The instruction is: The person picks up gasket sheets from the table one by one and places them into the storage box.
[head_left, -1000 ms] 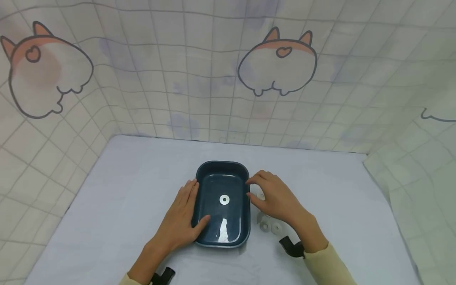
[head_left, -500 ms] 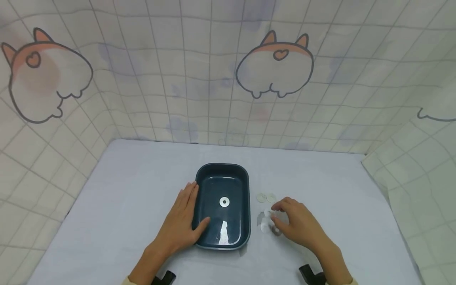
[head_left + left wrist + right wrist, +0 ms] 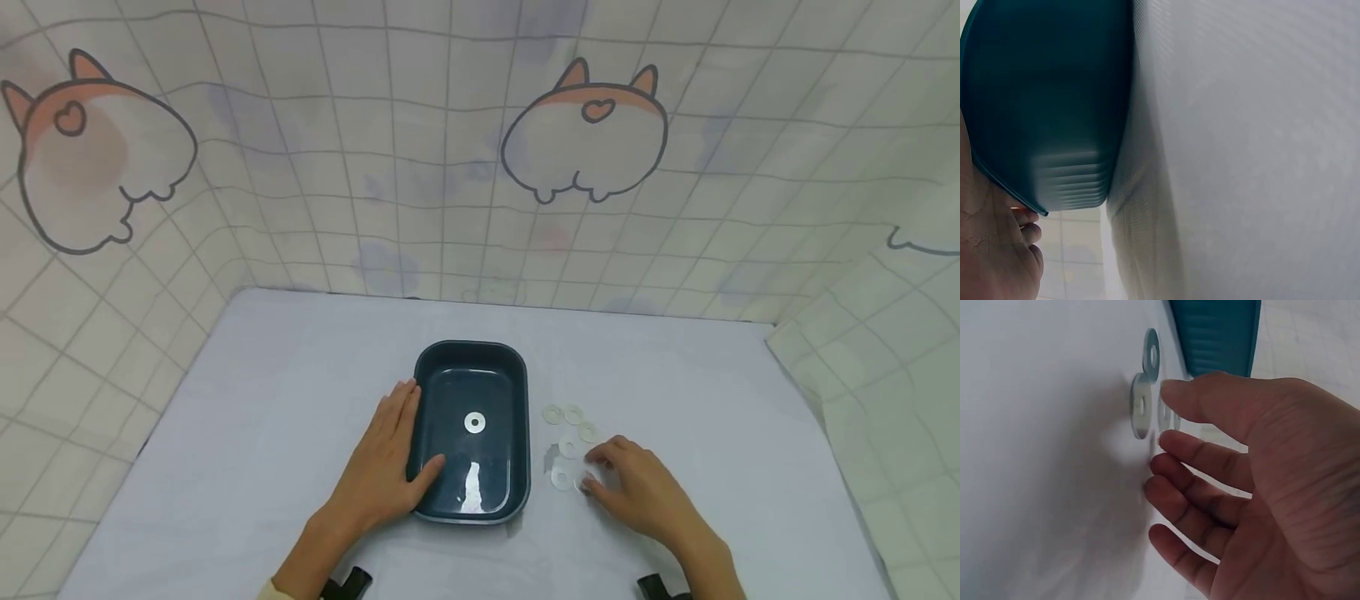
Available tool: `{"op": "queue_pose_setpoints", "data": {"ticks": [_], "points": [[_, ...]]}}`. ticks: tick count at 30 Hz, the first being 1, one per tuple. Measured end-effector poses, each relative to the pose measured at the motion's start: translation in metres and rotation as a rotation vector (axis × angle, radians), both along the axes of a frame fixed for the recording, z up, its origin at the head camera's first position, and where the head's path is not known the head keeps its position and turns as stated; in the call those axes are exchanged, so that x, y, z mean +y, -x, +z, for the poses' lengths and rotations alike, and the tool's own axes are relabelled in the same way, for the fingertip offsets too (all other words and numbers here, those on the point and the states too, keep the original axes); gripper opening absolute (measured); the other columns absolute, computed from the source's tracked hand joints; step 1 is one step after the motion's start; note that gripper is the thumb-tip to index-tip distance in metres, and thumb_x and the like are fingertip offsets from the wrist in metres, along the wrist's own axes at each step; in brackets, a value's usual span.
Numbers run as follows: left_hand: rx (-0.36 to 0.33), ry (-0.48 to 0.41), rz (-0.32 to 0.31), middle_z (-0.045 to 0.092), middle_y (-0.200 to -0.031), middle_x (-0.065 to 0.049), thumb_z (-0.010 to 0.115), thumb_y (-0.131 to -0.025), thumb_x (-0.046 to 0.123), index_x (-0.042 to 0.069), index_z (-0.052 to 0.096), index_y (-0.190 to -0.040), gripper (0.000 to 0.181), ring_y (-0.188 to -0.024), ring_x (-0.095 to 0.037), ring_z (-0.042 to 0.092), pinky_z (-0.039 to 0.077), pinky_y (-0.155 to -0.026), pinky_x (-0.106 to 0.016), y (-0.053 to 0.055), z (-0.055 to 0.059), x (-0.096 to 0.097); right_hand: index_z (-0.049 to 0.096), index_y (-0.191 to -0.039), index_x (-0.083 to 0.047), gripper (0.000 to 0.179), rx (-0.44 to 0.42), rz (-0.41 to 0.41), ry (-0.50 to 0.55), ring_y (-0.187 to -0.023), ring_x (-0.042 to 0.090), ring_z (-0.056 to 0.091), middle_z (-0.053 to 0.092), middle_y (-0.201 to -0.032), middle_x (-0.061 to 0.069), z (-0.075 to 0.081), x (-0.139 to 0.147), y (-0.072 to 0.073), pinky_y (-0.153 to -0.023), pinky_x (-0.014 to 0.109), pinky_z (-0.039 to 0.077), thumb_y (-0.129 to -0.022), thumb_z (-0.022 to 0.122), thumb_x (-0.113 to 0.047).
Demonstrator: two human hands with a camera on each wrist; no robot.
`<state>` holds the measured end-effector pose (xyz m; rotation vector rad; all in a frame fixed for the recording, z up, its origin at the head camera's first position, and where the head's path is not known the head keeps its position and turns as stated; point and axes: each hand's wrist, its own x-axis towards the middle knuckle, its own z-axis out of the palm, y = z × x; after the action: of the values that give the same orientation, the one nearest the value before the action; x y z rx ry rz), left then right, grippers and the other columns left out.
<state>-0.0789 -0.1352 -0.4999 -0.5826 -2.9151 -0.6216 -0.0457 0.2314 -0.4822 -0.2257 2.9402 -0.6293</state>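
Note:
A dark blue-green rectangular tray (image 3: 442,358) stands on the white cloth, with one flat metal washer (image 3: 475,422) lying on its floor. My left hand (image 3: 382,458) rests along the tray's left rim, its fingers straight and the thumb reaching over the edge. To the right of the tray lie several flat washers (image 3: 562,477) in a loose cluster. Just above the nearest ones hovers my right hand (image 3: 641,492), bent at the fingers. In the right wrist view thumb and forefinger stand apart, with two washers (image 3: 1141,406) plainly visible beyond them. Nothing shows between the fingertips.
A white cloth (image 3: 300,358) covers the table. Behind and beside it hang grid-patterned curtains (image 3: 442,183) printed with cartoon animals. Black wrist straps or camera mounts (image 3: 348,583) show below the hands.
From beside the tray's right rim, my right hand has moved right and toward me, over the washers, uncovering those at the far end. The left hand and tray stay put.

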Motion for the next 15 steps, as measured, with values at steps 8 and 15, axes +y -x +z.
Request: {"op": "queue_pose_setpoints", "data": {"ticks": [8, 15], "points": [[0.002, -0.001, 0.006, 0.021, -0.178, -0.011, 0.066, -0.096, 0.053, 0.005, 0.02, -0.169, 0.099, -0.167, -0.028, 0.019, 0.018, -0.139, -0.045, -0.0012, 0.0015, -0.0003, 0.077, -0.108, -0.018, 0.029, -0.006, -0.029, -0.025, -0.093, 0.009, 0.062, 0.072, -0.103, -0.004, -0.0057, -0.0028, -0.0069, -0.089, 0.041, 0.06, -0.084, 0.089, -0.027], [0.02, -0.012, 0.006, 0.022, -0.178, -0.011, 0.066, -0.096, 0.053, 0.005, 0.021, -0.169, 0.098, -0.167, -0.028, 0.019, 0.008, -0.14, -0.035, -0.0019, 0.0006, -0.0007, 0.077, -0.105, -0.018, 0.025, 0.007, -0.028, -0.055, -0.09, 0.009, 0.063, 0.073, -0.099, -0.005, -0.0075, -0.0047, -0.0079, -0.089, 0.042, 0.061, -0.083, 0.088, -0.025]]}}
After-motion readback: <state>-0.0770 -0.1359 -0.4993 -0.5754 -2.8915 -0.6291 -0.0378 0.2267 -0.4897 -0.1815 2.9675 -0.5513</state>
